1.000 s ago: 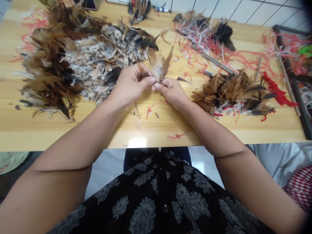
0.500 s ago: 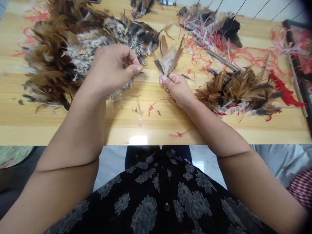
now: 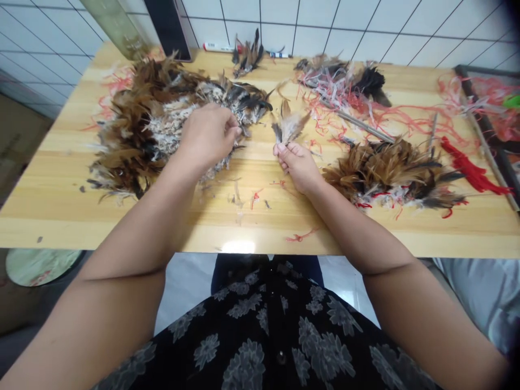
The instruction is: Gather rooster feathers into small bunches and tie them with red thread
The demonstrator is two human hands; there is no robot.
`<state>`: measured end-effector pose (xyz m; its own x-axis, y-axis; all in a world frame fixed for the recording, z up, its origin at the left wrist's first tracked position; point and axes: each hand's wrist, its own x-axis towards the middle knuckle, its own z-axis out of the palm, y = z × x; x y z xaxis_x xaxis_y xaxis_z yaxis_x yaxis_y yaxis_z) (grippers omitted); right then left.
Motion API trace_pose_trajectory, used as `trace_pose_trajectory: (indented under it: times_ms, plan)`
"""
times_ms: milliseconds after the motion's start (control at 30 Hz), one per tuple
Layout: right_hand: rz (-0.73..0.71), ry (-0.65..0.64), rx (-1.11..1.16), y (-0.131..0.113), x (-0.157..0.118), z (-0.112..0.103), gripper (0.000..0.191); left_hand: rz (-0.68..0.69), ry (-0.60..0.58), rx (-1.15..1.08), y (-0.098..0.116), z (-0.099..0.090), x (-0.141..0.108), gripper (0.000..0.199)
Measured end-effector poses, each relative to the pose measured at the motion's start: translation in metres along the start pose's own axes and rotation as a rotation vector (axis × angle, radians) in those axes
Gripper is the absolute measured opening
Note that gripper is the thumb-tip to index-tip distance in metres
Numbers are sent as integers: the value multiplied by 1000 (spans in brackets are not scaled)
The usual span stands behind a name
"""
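Observation:
My right hand (image 3: 298,165) pinches a small bunch of brown and grey feathers (image 3: 289,125) by its base, with the tips fanned upward away from me. Over the right part of a large heap of brown, black and whitish feathers (image 3: 125,108) is my left hand (image 3: 211,132). Its fingers are curled together at the heap's edge, and whatever lies between them is hidden. Beyond my right wrist lies a second pile of brown feathers (image 3: 390,168), with white and red bits along its near side.
Red and white plastic strands (image 3: 345,89) tangle at the back beside a thin stick (image 3: 365,127). Red strips (image 3: 471,168) lie near a dark-framed tray (image 3: 467,89) at right. Markers (image 3: 219,47), a small feather bunch (image 3: 248,54) and a dark upright panel (image 3: 168,27) line the tiled wall.
The view has tilted up, bringing more wall into sight. My left hand's fingers have closed further at the heap's edge. My right hand keeps its hold on the feathers.

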<state>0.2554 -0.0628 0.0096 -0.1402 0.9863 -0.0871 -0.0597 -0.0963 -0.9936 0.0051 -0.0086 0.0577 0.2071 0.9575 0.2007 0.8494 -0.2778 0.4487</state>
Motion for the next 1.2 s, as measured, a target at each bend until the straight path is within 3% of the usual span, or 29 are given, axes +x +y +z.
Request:
trace_pose_trajectory:
  times_ms: [167, 300, 400, 500, 633, 700, 767, 900, 1200]
  plan:
    - [36, 39, 49, -12, -3, 7, 49, -49, 107, -147, 2, 11, 57, 36]
    - [83, 78, 83, -23, -7, 11, 53, -159, 84, -159, -3, 36, 104, 45]
    - [119, 99, 134, -29, -8, 12, 57, -287, 45, -204, -2, 45, 116, 56]
    - [139, 113, 168, -32, -8, 12, 60, -290, 5, -146, 8, 35, 105, 61]
    - [130, 128, 178, -31, -6, 12, 61, -230, 22, -26, 29, 3, 72, 50]
    - [120, 139, 173, -30, -5, 12, 61, -245, 51, -193, 36, -9, 54, 44]
    - [123, 147, 161, -30, -4, 13, 61, -288, -1, -476, 38, -16, 37, 42]
    - [119, 149, 134, -30, -4, 13, 62, -300, -114, -810, 32, -10, 9, 42]
    - [96, 110, 34, -20, 2, 6, 56, -338, -180, -935, 26, 18, -17, 38]
